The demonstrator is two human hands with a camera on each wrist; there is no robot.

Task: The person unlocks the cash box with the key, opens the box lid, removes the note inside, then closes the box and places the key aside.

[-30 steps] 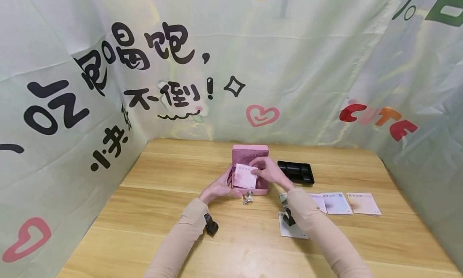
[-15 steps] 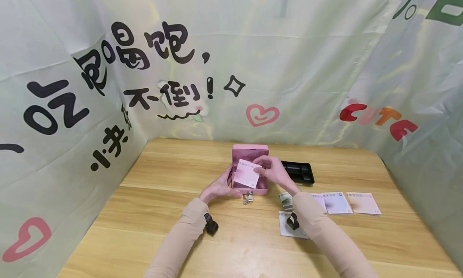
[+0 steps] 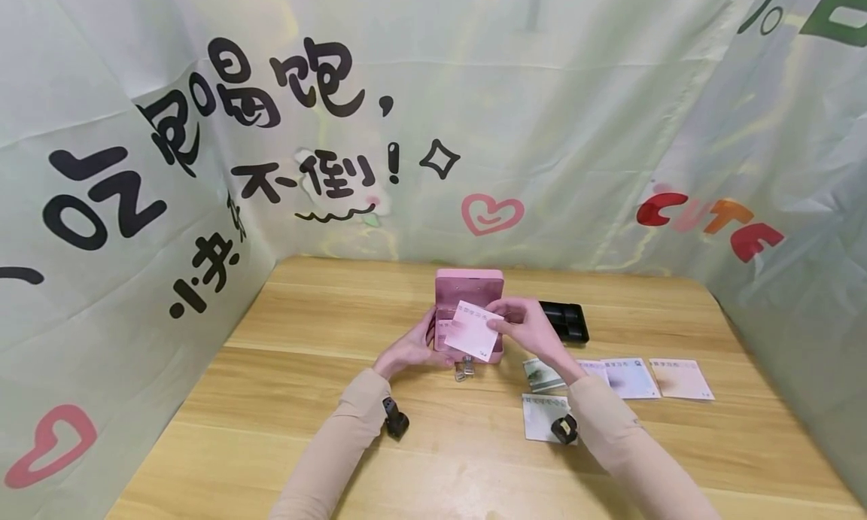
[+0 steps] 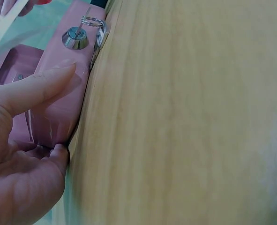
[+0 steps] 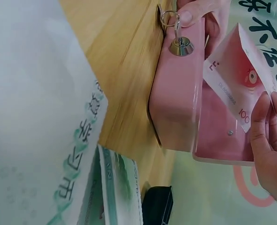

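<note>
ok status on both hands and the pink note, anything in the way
Left hand holds open pink box. Right hand pinches pink note at the box's opening. Black tray right of box, seemingly not in the way.

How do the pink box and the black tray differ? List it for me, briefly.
The pink box is pink; the black tray is black. The pink box has a lid, raised open; the black tray shows none. The left hand grips the pink box; no hand grips the black tray. Both sit on the table.
</note>
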